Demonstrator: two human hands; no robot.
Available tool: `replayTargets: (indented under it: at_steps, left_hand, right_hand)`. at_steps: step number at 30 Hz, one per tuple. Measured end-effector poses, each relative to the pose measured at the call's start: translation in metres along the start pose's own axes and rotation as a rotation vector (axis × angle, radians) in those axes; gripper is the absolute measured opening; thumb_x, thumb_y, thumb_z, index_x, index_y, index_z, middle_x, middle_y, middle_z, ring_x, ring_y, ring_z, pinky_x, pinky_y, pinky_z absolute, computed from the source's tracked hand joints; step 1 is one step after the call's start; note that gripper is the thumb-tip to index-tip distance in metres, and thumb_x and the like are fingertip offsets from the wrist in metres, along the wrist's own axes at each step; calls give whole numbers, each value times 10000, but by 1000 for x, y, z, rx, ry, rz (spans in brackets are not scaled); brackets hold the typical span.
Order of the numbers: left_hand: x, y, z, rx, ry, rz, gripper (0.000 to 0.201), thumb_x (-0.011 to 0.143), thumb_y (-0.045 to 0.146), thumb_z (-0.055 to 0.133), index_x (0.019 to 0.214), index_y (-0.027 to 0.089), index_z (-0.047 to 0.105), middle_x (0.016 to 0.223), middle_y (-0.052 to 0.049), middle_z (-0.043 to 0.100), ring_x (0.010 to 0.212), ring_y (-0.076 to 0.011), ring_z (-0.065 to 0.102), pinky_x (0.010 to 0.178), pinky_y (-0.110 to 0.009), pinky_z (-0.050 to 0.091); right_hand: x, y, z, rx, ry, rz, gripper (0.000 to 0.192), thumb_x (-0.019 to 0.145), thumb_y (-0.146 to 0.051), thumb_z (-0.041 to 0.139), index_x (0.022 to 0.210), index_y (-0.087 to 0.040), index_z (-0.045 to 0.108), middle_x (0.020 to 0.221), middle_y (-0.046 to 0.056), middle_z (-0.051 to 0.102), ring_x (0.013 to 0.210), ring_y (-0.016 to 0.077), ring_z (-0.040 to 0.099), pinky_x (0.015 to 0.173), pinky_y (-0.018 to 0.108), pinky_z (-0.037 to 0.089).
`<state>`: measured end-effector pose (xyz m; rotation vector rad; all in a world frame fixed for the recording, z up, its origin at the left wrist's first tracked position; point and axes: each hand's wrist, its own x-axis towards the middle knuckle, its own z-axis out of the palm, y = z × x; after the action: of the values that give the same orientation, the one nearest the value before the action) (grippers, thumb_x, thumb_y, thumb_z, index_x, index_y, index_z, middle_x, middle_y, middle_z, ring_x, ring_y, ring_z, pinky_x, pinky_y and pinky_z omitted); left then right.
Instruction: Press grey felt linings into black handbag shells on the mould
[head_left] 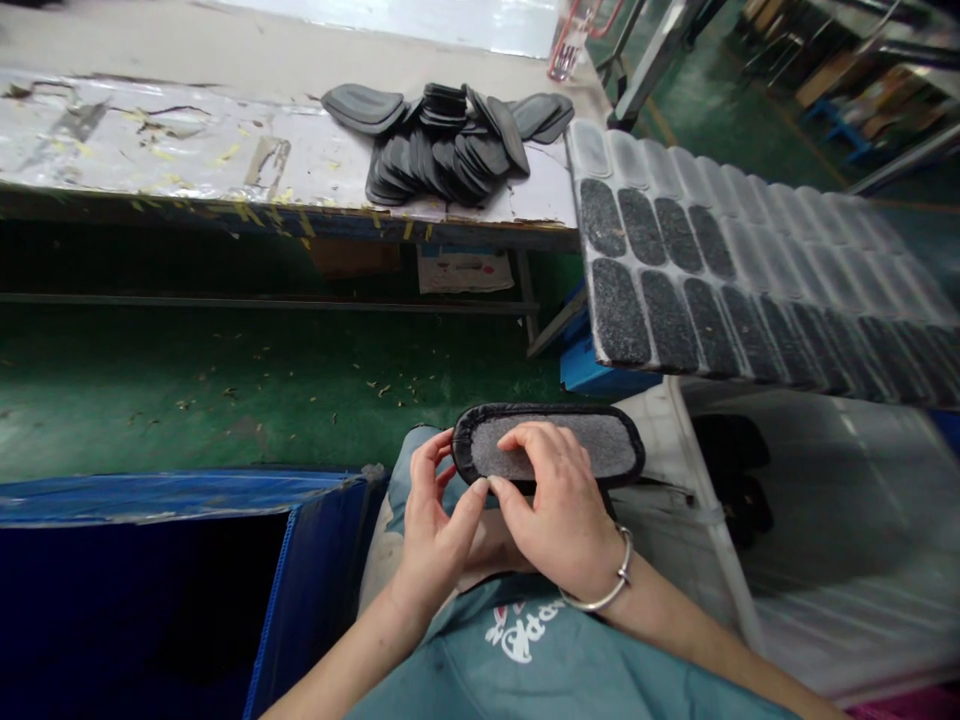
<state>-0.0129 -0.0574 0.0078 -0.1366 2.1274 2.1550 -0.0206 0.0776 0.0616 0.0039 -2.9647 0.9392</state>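
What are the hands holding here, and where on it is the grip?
Both hands hold one dark insole with a grey felt face. The left hand pinches its left end; the right hand lies across its face and near edge.

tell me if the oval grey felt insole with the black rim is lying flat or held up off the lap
Held up: the oval grey felt insole with the black rim sits between the left hand and right hand, grey face upward.

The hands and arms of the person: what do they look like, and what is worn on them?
Both forearms are bare, with no sleeves in view and no gloves. The right hand has a thin silver bangle around its wrist, open-ended with a small knob at the tip. The left hand has nothing on its wrist. No rings show on the fingers. The fingernails are short and unpainted.
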Motion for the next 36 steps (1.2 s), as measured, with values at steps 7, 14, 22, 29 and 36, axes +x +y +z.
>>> replayTargets:
  at_steps: [7, 14, 22, 29, 36]
  left_hand:
    - [-1, 2, 3, -30, 0, -9, 457, 828, 258, 587, 1258, 243, 432, 1277, -81, 478, 1196, -226, 457, 971, -383, 418]
    - [-3, 7, 5, -47, 0, -43, 456, 826, 239, 570, 1259, 234, 427, 1290, -84, 477, 1208, -222, 448, 973, -375, 411]
    - [-3, 5, 7, -57, 20, -33, 463, 833, 248, 576, 1268, 230, 418, 1300, -84, 466, 1221, -216, 439, 980, -359, 411]
    - [-3, 0, 7, -59, 19, -33, 465, 847, 265, 567, 1287, 238, 420, 1316, -90, 460, 1229, -229, 446, 988, -374, 411]
    - [-3, -1, 5, -56, 22, -24, 455, 843, 261, 565, 1278, 261, 433, 1306, -73, 467, 1217, -222, 450, 974, -359, 418]
  right_hand:
    - [-3, 6, -2, 68, -15, -64, 271, 765, -105, 626, 998, -213, 537, 1066, 31, 593, 1031, 207, 498, 900, 371, 382]
    - [-1, 8, -5, 85, -18, -58, 272, 751, -112, 654, 974, -218, 543, 1033, 20, 606, 1002, 210, 509, 872, 370, 390]
    - [0, 6, -6, 80, -26, -31, 278, 735, -123, 666, 967, -221, 548, 1036, 20, 609, 1006, 218, 509, 866, 378, 389]
    - [1, 2, -7, 78, -46, -12, 281, 746, -101, 644, 979, -226, 549, 1048, 23, 603, 1015, 218, 501, 881, 386, 387]
    - [-1, 1, -5, 66, -54, -9, 270, 753, -87, 618, 973, -233, 561, 1065, 31, 592, 1032, 224, 494, 895, 396, 389]
